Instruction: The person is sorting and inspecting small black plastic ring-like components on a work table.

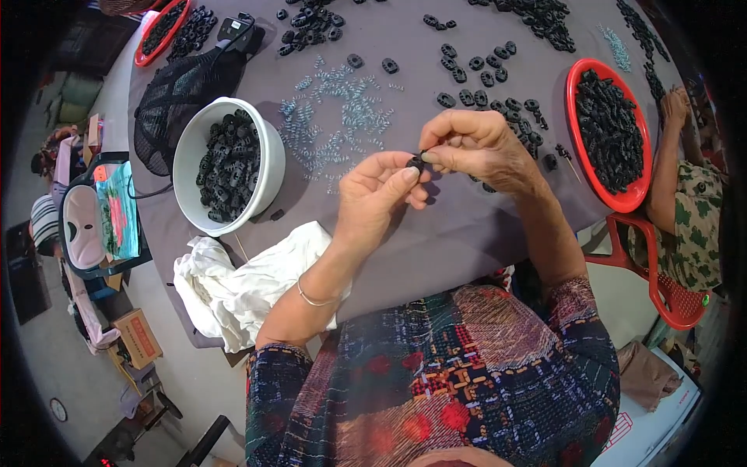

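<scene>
Between thumb and fingers, my left hand (377,191) pinches a small black plastic piece (417,163). My right hand (482,152) meets it there, its thumb and forefinger closed at the piece's upper end. Whether a separate tiny part sits in the right fingertips is too small to tell. Beyond my left hand, small coiled metal springs (362,121) are scattered over the grey tablecloth (467,249). Loose oval black plastic pieces (467,97) with holes in them lie beyond my right hand, some partly hidden behind it.
To the left stands a white bowl (272,159) of black pieces, with a white cloth (249,280) in front and a black mesh bag (175,109) behind. A red tray (622,204) of black parts sits at right, near another person's arm (665,171) and a red chair (654,265).
</scene>
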`<state>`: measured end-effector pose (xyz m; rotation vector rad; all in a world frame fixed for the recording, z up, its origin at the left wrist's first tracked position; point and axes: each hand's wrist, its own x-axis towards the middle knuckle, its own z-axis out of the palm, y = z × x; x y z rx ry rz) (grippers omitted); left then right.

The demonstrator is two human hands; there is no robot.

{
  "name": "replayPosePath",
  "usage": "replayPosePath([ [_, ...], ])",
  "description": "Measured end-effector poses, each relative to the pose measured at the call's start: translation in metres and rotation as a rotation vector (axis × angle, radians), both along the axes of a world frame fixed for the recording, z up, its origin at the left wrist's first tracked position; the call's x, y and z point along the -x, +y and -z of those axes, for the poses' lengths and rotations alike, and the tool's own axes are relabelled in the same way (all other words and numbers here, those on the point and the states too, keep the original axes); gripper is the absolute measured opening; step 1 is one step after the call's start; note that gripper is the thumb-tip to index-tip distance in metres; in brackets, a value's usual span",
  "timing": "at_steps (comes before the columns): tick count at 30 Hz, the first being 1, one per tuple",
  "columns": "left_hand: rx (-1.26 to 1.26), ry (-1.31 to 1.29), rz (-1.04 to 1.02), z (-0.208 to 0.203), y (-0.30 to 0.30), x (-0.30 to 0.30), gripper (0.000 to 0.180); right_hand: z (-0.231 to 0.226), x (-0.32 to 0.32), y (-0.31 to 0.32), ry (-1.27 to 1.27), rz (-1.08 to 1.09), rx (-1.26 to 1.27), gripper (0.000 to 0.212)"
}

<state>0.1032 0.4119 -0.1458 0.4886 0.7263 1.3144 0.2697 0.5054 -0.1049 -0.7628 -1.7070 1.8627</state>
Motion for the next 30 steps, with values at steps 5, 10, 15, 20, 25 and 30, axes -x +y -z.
replayPosePath([
  [5, -0.027, 0.046, -0.029, 0.0005, -0.0001, -0.0011, 0.017, -0.0018, 0.0017, -0.0017, -0.021, 0.010, 0.020, 0.007],
  [10, -0.025, 0.116, -0.049, -0.0012, -0.0013, -0.0025, 0.017, -0.0002, 0.0032, -0.0032, -0.013, 0.035, 0.055, 0.007],
  [15, -0.031, 0.143, -0.063, 0.0006, -0.0011, -0.0030, 0.016, -0.0004, 0.0035, -0.0038, -0.035, 0.055, 0.049, 0.006],
  [20, -0.004, 0.133, -0.056, -0.0002, -0.0022, -0.0026, 0.016, -0.0013, 0.0019, -0.0011, -0.056, 0.030, 0.120, 0.006],
  [25, -0.022, 0.197, -0.059, -0.0022, -0.0024, -0.0038, 0.017, -0.0030, 0.0008, -0.0009, -0.039, 0.019, 0.099, 0.006],
  [30, -0.024, 0.258, -0.056, -0.0023, -0.0035, -0.0043, 0.018, -0.0010, 0.0001, 0.0000, -0.040, -0.008, 0.102, 0.005],
])
